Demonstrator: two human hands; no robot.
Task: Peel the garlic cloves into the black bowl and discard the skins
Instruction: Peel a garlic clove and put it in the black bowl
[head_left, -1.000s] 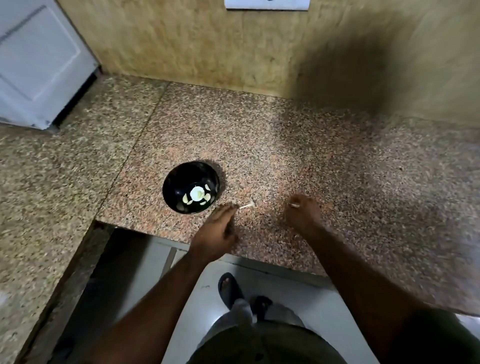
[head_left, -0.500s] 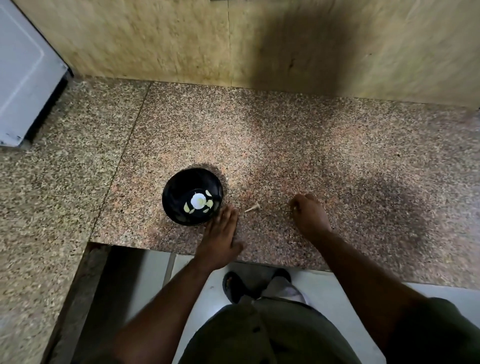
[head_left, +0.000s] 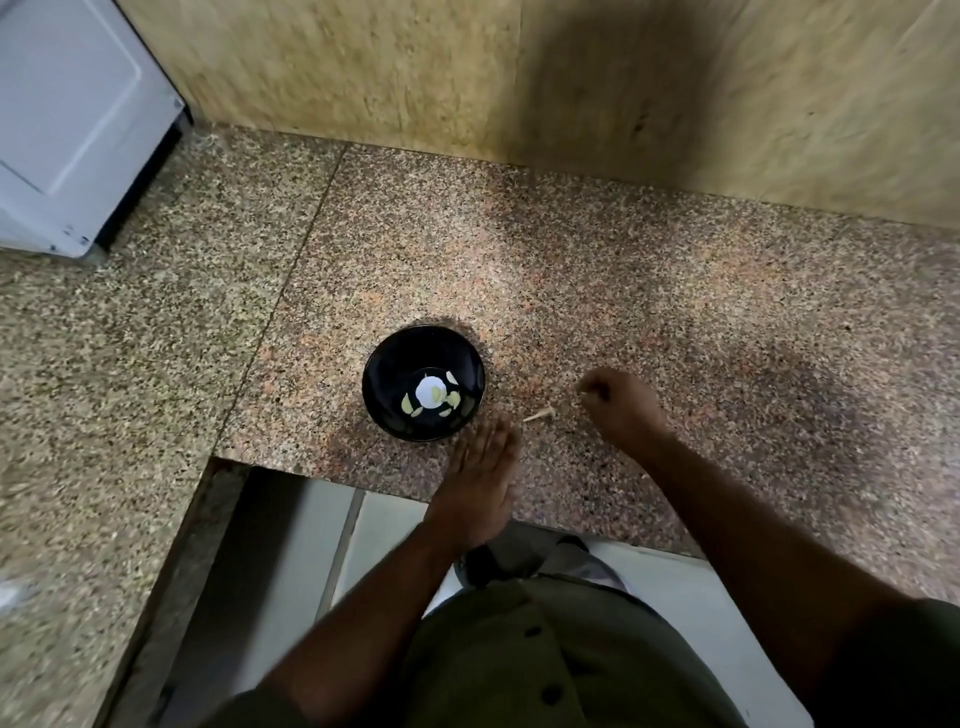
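Where the speckled granite counter (head_left: 649, 291) fills the middle of the frame, a black bowl (head_left: 384, 364) stands near its lower edge, slightly left of centre, and holds several pale peeled garlic cloves (head_left: 451, 399) around a white patch at the bottom, whose nature cannot be told. The left hand (head_left: 480, 475) lies palm down on the counter just below and to the right of the bowl, its fingers straight and close together, the fingertips at or just beside the bowl's lower right rim; whether they touch it cannot be told. The right hand (head_left: 621, 402) sits further right on the counter, its fingers curled inward, and a small pale fleck shows at its fingertips; whether that fleck is pinched or merely lies beside them is not clear. Between the two hands, just right of the left fingertips, a small pale garlic stem piece (head_left: 539, 415) lies loose on the stone, apart from both hands. A white appliance (head_left: 67, 119) occupies the upper left of the frame, and a tan wall (head_left: 363, 73) runs along the top behind the counter. At the bottom of the frame the person's olive garment (head_left: 545, 654) and a light floor (head_left: 379, 540) are visible below the counter edge
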